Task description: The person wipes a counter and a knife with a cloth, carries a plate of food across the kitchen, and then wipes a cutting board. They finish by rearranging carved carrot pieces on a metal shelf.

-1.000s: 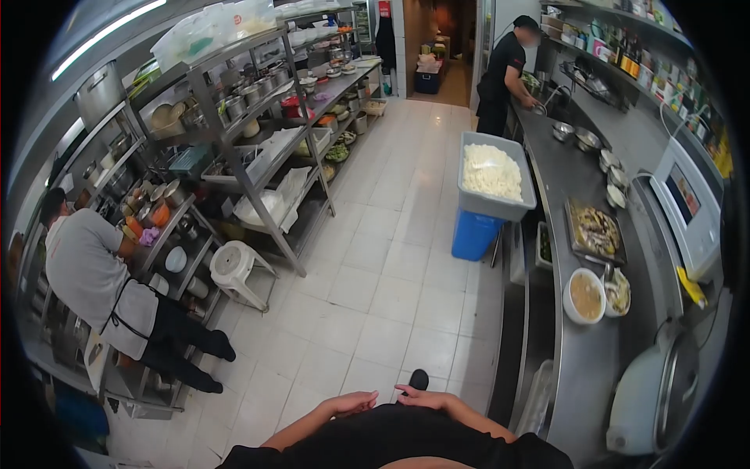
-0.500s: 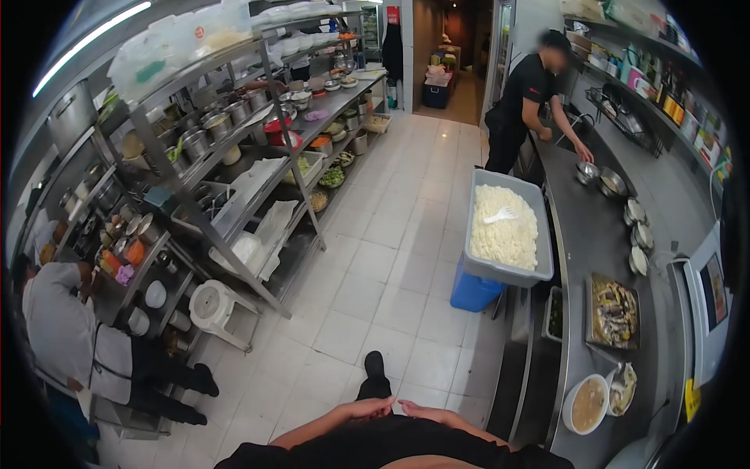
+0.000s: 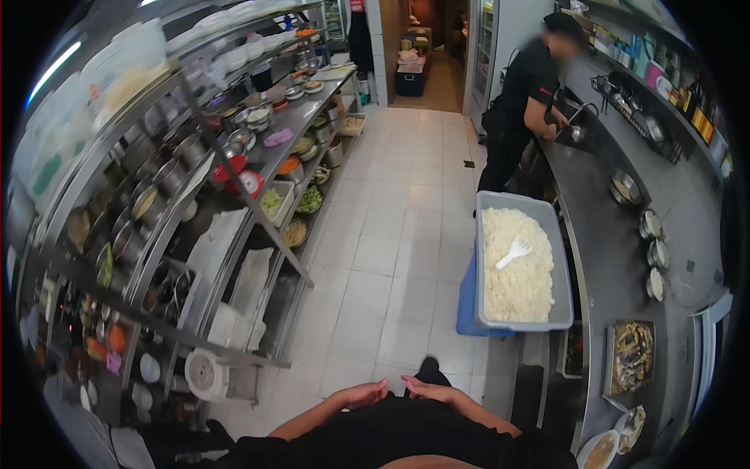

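Observation:
My left hand (image 3: 366, 393) is low in front of my body, its fingers loosely bent and apart, with nothing seen in it. Just across a small gap, my right hand (image 3: 428, 388) is held the same way and also looks bare. Both are in front of my black clothing, over the tiled floor (image 3: 367, 301). Nearest ahead on the right stands a grey tub (image 3: 564, 316) heaped with white rice (image 3: 516, 289). On the rice lies a white scoop (image 3: 513, 253) with a pronged end. A blue container (image 3: 466, 301) supports the tub.
A co-worker (image 3: 531, 94) in black stands at the sink holding a metal bowl (image 3: 576, 133). Along the right runs a steel counter (image 3: 598, 270) with a food tray (image 3: 631, 356) and bowls. Shelving (image 3: 273, 309) and a white stool (image 3: 207, 374) line the left, beside another person (image 3: 70, 422).
My view has moved forward along the aisle, so the tub is closer. My hands are slightly farther apart. The co-worker has taken a metal bowl from the counter to the sink.

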The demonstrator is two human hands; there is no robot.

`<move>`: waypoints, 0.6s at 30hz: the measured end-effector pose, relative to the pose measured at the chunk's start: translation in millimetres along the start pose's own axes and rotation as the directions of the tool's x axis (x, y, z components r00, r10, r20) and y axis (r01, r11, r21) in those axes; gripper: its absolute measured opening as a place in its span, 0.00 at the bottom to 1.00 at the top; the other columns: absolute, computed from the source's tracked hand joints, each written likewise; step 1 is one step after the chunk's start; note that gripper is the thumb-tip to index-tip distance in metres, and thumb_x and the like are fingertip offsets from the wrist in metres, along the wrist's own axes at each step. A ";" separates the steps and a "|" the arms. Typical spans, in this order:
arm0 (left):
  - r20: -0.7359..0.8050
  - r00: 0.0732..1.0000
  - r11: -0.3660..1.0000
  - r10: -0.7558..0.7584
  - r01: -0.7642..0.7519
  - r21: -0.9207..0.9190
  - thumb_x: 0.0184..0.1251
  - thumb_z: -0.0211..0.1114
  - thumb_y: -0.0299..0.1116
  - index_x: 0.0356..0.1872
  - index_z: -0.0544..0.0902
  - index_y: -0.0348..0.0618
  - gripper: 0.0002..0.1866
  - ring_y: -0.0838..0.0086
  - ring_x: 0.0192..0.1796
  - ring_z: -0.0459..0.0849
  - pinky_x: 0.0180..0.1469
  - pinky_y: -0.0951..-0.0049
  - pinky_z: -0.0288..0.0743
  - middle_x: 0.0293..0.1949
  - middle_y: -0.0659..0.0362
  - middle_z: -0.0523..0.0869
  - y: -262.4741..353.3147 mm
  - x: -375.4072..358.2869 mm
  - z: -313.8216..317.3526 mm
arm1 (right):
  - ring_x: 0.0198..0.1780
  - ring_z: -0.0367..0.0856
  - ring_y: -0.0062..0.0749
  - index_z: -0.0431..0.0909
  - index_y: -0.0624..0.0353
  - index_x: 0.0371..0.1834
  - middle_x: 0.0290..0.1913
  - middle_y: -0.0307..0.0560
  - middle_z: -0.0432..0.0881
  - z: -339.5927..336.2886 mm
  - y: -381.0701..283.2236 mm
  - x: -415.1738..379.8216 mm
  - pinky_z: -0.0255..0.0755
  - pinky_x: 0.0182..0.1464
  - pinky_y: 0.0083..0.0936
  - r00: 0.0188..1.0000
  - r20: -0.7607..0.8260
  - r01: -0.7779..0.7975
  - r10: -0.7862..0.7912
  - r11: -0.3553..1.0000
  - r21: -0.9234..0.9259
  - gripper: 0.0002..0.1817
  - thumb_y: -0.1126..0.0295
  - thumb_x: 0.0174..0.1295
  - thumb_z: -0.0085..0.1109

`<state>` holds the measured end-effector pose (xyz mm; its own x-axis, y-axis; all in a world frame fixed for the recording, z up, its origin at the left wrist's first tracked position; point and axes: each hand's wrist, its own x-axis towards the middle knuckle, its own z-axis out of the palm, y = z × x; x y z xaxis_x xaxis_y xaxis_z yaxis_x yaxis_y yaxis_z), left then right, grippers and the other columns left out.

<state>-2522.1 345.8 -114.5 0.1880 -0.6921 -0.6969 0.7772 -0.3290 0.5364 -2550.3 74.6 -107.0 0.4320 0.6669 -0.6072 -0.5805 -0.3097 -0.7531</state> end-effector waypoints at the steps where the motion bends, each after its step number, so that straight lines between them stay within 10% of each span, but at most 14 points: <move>1: -0.012 0.998 0.995 0.062 -0.063 -0.077 0.73 0.43 0.66 0.33 0.74 0.52 0.28 0.80 0.31 0.67 0.34 0.76 0.65 0.27 0.67 0.70 10.1 5.1 -9.0 | 0.54 0.67 0.31 0.40 0.42 0.80 0.57 0.46 0.66 -16.0 -15.2 6.2 0.61 0.61 0.28 1.000 -0.006 0.007 -0.007 1.000 0.005 0.49 0.27 0.63 0.39; 10: -0.164 0.980 0.947 0.115 -0.158 -0.280 0.72 0.44 0.66 0.33 0.76 0.52 0.28 0.79 0.30 0.67 0.33 0.77 0.62 0.24 0.68 0.69 159.4 60.7 -118.6 | 0.35 0.68 0.26 0.39 0.40 0.80 0.50 0.44 0.66 -200.3 -151.0 91.4 0.68 0.41 0.20 0.993 0.114 -0.023 0.039 0.991 -0.135 0.48 0.27 0.64 0.38; 13: -0.223 0.955 0.970 0.197 -0.223 -0.098 0.73 0.44 0.65 0.34 0.77 0.52 0.27 0.80 0.31 0.70 0.35 0.77 0.64 0.26 0.68 0.72 191.8 84.1 -134.6 | 0.40 0.72 0.28 0.37 0.39 0.80 0.51 0.48 0.69 -247.0 -177.3 120.9 0.71 0.44 0.24 0.968 0.205 -0.138 0.143 0.990 -0.039 0.51 0.26 0.61 0.41; 18: -0.162 0.921 0.841 0.353 -0.388 -0.377 0.72 0.43 0.66 0.34 0.77 0.50 0.29 0.79 0.33 0.75 0.38 0.77 0.68 0.29 0.66 0.78 263.1 95.4 -159.3 | 0.48 0.77 0.38 0.37 0.39 0.80 0.56 0.55 0.69 -315.1 -208.8 149.2 0.74 0.50 0.31 0.933 0.323 -0.218 0.161 0.965 0.148 0.51 0.25 0.60 0.39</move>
<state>-2204.0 295.5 -115.7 0.5449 -0.6500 -0.5297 0.8069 0.2346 0.5422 -2147.2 25.2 -120.1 0.0864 0.7909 -0.6059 -0.7560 -0.3440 -0.5568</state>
